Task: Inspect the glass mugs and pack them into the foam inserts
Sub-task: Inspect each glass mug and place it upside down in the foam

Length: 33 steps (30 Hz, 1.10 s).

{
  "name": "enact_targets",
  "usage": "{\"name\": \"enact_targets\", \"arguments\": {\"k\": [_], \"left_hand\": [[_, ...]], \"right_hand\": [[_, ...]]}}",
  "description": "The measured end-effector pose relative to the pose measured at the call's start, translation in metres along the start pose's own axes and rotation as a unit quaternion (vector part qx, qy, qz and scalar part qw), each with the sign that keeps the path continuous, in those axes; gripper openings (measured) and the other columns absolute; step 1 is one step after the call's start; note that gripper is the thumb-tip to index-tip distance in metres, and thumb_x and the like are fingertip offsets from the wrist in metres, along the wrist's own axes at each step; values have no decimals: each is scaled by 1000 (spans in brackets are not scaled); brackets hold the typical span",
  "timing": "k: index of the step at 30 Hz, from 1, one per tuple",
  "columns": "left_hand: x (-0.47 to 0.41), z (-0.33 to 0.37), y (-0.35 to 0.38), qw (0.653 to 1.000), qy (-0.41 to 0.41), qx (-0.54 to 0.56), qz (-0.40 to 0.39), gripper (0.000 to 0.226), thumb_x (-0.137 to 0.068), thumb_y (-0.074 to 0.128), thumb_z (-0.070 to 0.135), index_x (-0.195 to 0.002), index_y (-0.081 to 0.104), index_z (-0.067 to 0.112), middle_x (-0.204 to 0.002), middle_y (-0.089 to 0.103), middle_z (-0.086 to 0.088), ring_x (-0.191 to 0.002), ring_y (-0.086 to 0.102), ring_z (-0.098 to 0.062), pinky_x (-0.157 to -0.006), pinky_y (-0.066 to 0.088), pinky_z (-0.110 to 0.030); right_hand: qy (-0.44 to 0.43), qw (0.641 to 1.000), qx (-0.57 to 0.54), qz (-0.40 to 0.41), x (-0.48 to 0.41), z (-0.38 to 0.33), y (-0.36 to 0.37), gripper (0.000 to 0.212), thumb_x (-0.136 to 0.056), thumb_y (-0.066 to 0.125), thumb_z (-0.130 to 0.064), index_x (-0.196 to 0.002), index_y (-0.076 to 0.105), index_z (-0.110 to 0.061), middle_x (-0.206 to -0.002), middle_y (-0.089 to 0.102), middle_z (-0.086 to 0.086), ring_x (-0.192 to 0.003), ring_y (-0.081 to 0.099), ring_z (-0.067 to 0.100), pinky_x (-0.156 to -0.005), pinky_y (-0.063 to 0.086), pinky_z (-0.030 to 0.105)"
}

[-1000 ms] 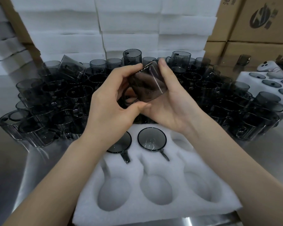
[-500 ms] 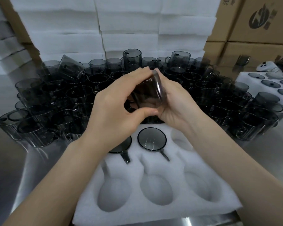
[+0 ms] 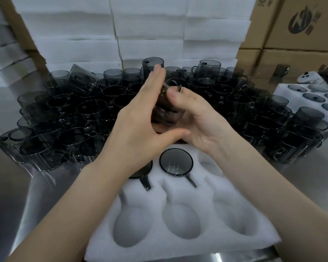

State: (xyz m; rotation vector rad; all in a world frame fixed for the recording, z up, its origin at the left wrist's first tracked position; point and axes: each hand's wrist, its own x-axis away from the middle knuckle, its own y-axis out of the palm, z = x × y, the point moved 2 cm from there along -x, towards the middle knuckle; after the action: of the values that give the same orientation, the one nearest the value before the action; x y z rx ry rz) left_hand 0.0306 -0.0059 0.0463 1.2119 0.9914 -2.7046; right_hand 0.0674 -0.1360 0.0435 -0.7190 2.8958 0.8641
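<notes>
Your left hand (image 3: 138,127) and right hand (image 3: 199,120) are bare, and your left forearm (image 3: 80,214) and right forearm (image 3: 273,195) are uncovered right down to the lower edge of the view. Your fingers are slim, with short, plain nails on both thumbs.

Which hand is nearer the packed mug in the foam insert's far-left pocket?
Left. The left hand hangs directly over the far-left mug, hiding part of it; the right hand is farther right, past the second packed mug.
</notes>
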Motion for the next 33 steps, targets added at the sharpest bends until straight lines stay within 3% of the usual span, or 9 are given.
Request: {"name": "enact_targets", "arguments": {"k": [4,9,16,19,22,24,27,29,33], "left_hand": [[1,0,-1,999,-27,-1,43,90,-73,83,31,-148,38,13,-137,54,6,-124,48,0,-100,31,-1],[2,-1,-2,999,-13,24,43,89,-70,81,29,-148,39,15,-132,49,16,-124,47,6,-103,32,-4],[2,0,-1,999,30,13,22,93,-65,82,22,-147,38,10,-141,54,-8,-128,48,-6,-108,31,-10],[2,0,-2,999,26,23,13,92,-67,82,21,-147,38,10,-143,53,-7,-131,46,-8,-110,32,-15],[3,0,-3,998,-4,63,24,91,-69,83,19,-148,37,18,-141,53,8,-130,47,0,-108,34,-13],[2,-1,-5,995,-22,90,41,91,-69,80,20,-148,35,23,-135,53,19,-126,49,8,-106,36,-12],[2,-1,-5,991,-32,117,48,86,-75,75,20,-148,31,25,-144,51,8,-132,47,0,-112,38,-27],[2,-2,-5,991,-30,125,46,79,-79,72,19,-147,31,25,-147,49,3,-135,45,-4,-113,38,-33],[0,-7,-4,978,-71,187,51,71,-80,72,18,-144,41,17,-143,53,-2,-131,51,-10,-111,41,-35]], "right_hand": [[-51,994,84,39,0,1,1,25,-75,71,-16,-94,55,-12,-78,69,1,-66,67,12,-58,56,29],[-52,994,87,40,0,-1,-2,22,-77,72,-22,-89,58,-12,-84,70,7,-77,69,22,-67,59,42],[-35,998,11,53,-3,-5,-3,48,-80,70,-25,-119,47,-13,-89,64,13,-83,66,25,-69,58,39],[-7,999,22,41,-2,-5,-4,33,-88,64,-32,-110,57,-8,-94,65,13,-89,66,26,-74,58,42],[40,998,42,-9,2,-8,-6,34,-86,59,-50,-89,69,-18,-101,71,9,-98,69,28,-81,56,48],[63,994,74,-46,5,-10,-5,37,-84,57,-54,-104,66,-24,-113,67,10,-104,67,32,-80,55,50],[69,987,122,-77,7,-13,-7,46,-93,50,-47,-134,53,-27,-120,62,13,-83,67,25,-66,59,42],[60,988,119,-81,8,-16,-8,38,-97,49,-40,-133,55,-28,-116,63,12,-76,66,20,-61,59,37],[36,988,120,-92,10,-29,-17,30,-96,53,-24,-124,62,-24,-119,65,6,-94,68,23,-71,58,39]]}}
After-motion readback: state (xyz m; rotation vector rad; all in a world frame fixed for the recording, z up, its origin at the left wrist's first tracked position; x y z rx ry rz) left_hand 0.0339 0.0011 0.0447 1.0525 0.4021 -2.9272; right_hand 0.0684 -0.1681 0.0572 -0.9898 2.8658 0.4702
